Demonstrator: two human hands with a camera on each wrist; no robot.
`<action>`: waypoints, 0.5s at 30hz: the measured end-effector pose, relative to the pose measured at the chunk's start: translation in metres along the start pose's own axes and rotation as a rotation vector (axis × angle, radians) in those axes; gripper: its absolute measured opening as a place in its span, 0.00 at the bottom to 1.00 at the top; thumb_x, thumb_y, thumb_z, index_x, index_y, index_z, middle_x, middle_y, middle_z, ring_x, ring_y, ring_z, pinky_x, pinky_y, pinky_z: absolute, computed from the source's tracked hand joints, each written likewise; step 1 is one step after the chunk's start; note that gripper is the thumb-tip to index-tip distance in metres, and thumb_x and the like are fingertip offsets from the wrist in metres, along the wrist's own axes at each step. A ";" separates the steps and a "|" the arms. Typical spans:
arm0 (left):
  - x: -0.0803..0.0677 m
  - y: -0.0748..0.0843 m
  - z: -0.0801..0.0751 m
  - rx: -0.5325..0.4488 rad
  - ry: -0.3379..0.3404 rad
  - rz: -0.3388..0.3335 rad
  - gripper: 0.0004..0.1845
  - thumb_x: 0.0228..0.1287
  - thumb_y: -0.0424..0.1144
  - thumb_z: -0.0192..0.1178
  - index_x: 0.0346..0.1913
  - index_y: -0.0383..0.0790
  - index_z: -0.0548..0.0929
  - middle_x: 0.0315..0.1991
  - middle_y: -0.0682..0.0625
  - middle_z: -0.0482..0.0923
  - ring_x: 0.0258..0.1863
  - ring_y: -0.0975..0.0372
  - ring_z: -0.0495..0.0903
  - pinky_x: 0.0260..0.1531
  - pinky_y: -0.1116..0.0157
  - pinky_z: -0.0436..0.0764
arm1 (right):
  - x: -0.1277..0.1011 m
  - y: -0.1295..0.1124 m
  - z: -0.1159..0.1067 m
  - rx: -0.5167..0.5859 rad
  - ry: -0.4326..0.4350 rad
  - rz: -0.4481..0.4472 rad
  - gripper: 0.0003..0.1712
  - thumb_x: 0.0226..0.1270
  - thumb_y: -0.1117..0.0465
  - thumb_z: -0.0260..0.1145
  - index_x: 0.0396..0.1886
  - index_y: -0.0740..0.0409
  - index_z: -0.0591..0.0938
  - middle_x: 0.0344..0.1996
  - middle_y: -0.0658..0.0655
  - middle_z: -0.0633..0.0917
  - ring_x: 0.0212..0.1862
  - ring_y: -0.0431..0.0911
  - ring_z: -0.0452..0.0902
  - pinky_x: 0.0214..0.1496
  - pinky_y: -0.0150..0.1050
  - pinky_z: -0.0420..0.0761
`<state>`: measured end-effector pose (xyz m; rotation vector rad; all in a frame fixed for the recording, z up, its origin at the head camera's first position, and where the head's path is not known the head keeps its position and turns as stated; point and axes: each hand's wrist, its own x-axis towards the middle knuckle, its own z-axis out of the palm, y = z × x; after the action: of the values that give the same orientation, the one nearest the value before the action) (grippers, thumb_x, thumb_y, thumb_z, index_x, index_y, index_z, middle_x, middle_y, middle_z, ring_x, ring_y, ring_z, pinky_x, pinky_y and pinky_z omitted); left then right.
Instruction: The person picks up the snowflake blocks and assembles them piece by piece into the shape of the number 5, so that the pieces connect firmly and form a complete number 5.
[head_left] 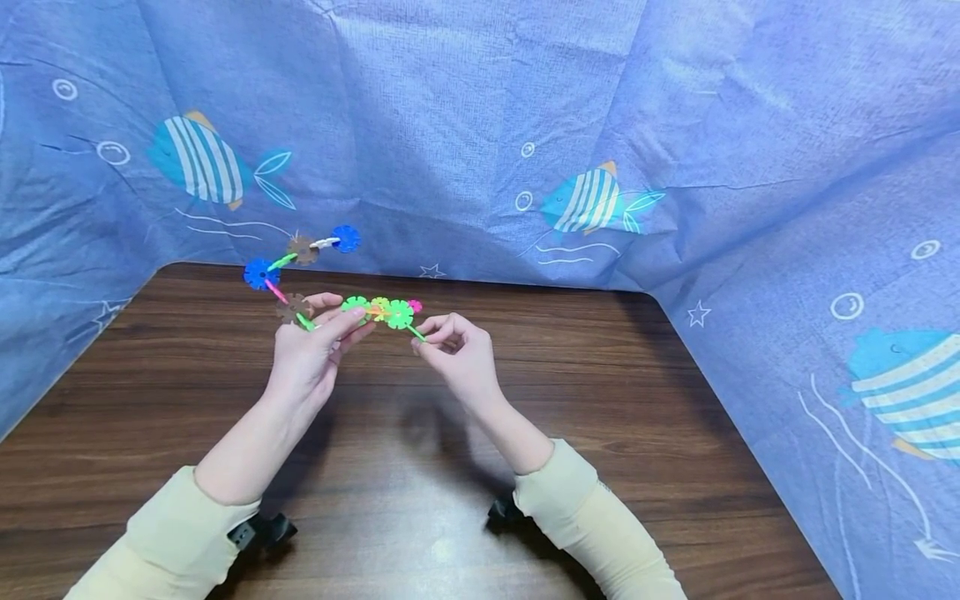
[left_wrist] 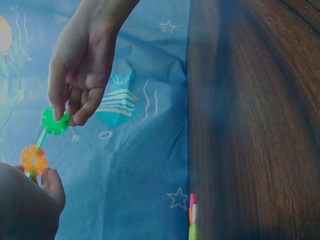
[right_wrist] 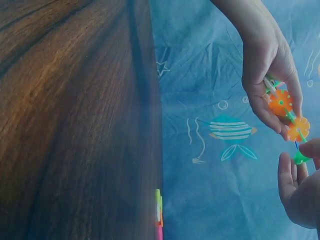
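A chain of slotted plastic flower discs runs through both hands in the head view. My left hand (head_left: 307, 346) grips its middle. From there one end, with a blue disc (head_left: 261, 273), brown discs and another blue disc (head_left: 346, 239), curves up to the left. Green discs (head_left: 400, 314) show between the hands. At the right end, my right hand (head_left: 459, 354) pinches a green disc (head_left: 416, 333) seen edge-on. In the left wrist view that green disc (left_wrist: 55, 121) sits under the right thumb, above an orange disc (left_wrist: 34, 158) near the left fingers.
A brown wood-grain table (head_left: 600, 400) lies below the hands. Blue fish-print cloth (head_left: 450, 125) hangs behind and at the sides. Small coloured pieces (left_wrist: 193, 215) show at the table's edge in the left wrist view; a pink piece (head_left: 415, 306) shows behind the green discs.
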<state>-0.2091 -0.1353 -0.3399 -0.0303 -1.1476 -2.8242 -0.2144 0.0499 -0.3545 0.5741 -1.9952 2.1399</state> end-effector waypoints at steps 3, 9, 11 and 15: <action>-0.001 0.000 0.000 0.001 0.001 -0.002 0.16 0.53 0.21 0.64 0.40 0.34 0.70 0.27 0.43 0.84 0.33 0.59 0.86 0.41 0.60 0.82 | -0.003 -0.010 0.003 -0.009 0.001 0.001 0.08 0.52 0.80 0.64 0.27 0.80 0.72 0.36 0.77 0.80 0.30 0.36 0.80 0.35 0.28 0.80; -0.004 -0.004 0.001 0.038 0.006 -0.006 0.18 0.53 0.23 0.65 0.42 0.34 0.68 0.26 0.45 0.84 0.32 0.60 0.86 0.42 0.60 0.81 | -0.005 -0.016 0.004 -0.014 0.002 -0.006 0.08 0.54 0.79 0.65 0.27 0.79 0.72 0.37 0.76 0.79 0.28 0.43 0.82 0.36 0.42 0.84; -0.004 -0.005 0.001 0.042 0.010 -0.013 0.18 0.54 0.23 0.65 0.43 0.34 0.67 0.27 0.45 0.84 0.32 0.60 0.86 0.42 0.60 0.81 | -0.005 -0.018 0.003 -0.031 0.008 -0.021 0.08 0.54 0.78 0.65 0.28 0.78 0.72 0.37 0.74 0.79 0.29 0.50 0.83 0.37 0.48 0.84; -0.004 -0.007 0.000 0.046 0.001 -0.019 0.17 0.55 0.21 0.63 0.43 0.33 0.67 0.26 0.45 0.84 0.31 0.60 0.86 0.41 0.60 0.81 | -0.004 -0.021 0.000 -0.099 -0.007 -0.079 0.08 0.56 0.78 0.65 0.33 0.77 0.75 0.36 0.74 0.81 0.32 0.62 0.81 0.36 0.49 0.84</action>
<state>-0.2058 -0.1296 -0.3447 -0.0149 -1.2183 -2.8130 -0.2026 0.0525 -0.3367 0.6338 -2.0329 1.9837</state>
